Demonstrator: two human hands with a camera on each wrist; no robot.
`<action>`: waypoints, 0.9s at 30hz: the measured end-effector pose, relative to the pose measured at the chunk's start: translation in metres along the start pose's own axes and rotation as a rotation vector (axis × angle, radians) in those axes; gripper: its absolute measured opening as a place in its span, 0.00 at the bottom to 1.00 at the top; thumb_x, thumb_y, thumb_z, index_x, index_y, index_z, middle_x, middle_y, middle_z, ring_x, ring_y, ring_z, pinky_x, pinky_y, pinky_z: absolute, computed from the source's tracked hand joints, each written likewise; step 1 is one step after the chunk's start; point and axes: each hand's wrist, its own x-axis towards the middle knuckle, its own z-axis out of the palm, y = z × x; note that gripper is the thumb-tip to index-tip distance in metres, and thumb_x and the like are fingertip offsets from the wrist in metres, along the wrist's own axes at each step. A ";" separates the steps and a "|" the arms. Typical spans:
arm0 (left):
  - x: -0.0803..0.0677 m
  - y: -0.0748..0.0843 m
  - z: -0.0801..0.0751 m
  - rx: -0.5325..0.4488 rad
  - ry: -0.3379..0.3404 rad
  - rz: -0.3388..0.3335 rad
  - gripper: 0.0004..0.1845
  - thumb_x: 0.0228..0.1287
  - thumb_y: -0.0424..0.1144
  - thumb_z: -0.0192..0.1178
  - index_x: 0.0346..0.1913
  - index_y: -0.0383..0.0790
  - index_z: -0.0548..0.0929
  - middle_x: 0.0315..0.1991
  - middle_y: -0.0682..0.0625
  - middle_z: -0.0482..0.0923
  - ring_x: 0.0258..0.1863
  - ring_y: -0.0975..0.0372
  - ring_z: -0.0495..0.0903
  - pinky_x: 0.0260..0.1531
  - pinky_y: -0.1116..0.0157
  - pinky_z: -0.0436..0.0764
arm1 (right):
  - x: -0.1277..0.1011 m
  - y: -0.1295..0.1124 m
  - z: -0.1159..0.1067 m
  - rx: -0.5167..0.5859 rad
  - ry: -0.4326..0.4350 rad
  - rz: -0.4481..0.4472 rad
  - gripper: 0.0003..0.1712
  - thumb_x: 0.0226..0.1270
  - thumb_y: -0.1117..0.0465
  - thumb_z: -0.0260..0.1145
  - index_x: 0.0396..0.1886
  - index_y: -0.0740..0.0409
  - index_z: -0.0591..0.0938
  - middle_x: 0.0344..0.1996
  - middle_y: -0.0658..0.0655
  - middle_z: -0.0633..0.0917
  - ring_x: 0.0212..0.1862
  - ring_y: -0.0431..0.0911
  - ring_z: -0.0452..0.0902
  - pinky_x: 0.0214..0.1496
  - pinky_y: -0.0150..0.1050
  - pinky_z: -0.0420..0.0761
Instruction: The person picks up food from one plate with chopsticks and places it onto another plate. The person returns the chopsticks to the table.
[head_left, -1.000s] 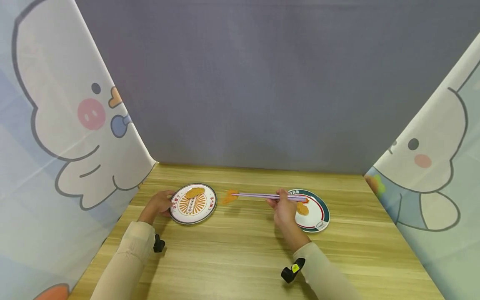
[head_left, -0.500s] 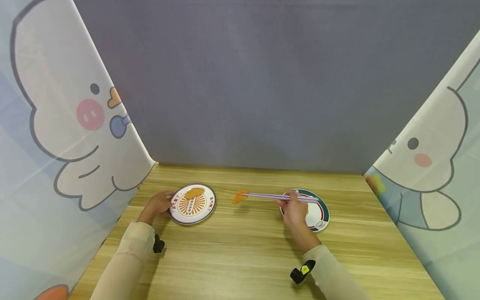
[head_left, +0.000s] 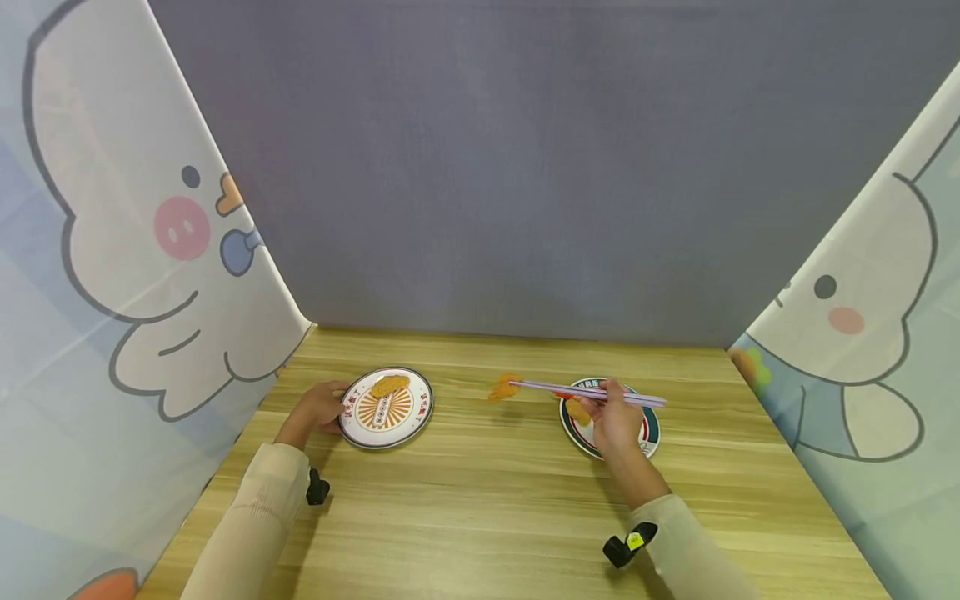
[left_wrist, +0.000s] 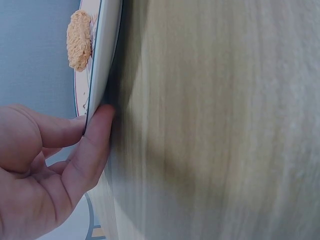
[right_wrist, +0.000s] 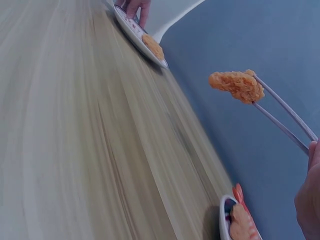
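My left hand [head_left: 322,406] grips the near-left rim of a round white plate [head_left: 362,426] with a sunburst print. In the left wrist view the thumb [left_wrist: 62,131] lies over the rim and a finger is tucked under it. A piece of fried chicken [head_left: 390,385] rests on this plate. My right hand [head_left: 621,425] holds a pair of lilac chopsticks [head_left: 551,387]. Their tips pinch another fried chicken piece [right_wrist: 239,86], raised above the table between the two plates. The right hand overlaps a green-rimmed plate [head_left: 654,432] in the head view.
On the green-rimmed plate lie a fried chicken piece [head_left: 577,412] and a shrimp with a red tail [right_wrist: 238,193], partly hidden by the right hand. The wood-grain table [head_left: 450,508] meets a grey back panel [head_left: 495,208]. Cartoon-printed sheets [head_left: 97,275] flank both sides.
My right hand has moved to the right with the chopsticks and the pinched chicken piece, away from the left plate. The left hand and its plate have stayed put.
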 end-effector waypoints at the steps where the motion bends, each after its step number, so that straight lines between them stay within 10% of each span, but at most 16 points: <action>1: 0.000 0.000 0.000 0.004 -0.001 0.000 0.33 0.65 0.21 0.49 0.75 0.28 0.62 0.54 0.29 0.73 0.30 0.60 0.81 0.31 0.60 0.90 | 0.001 -0.002 -0.002 0.000 0.008 0.006 0.16 0.80 0.62 0.53 0.30 0.61 0.78 0.20 0.52 0.81 0.17 0.40 0.82 0.22 0.28 0.85; 27: 0.005 -0.002 -0.002 0.006 -0.023 -0.020 0.33 0.67 0.22 0.50 0.76 0.30 0.62 0.56 0.29 0.72 0.32 0.59 0.82 0.32 0.60 0.90 | 0.015 -0.064 -0.055 0.066 0.131 0.048 0.17 0.79 0.64 0.54 0.26 0.61 0.79 0.23 0.54 0.77 0.18 0.44 0.81 0.23 0.32 0.87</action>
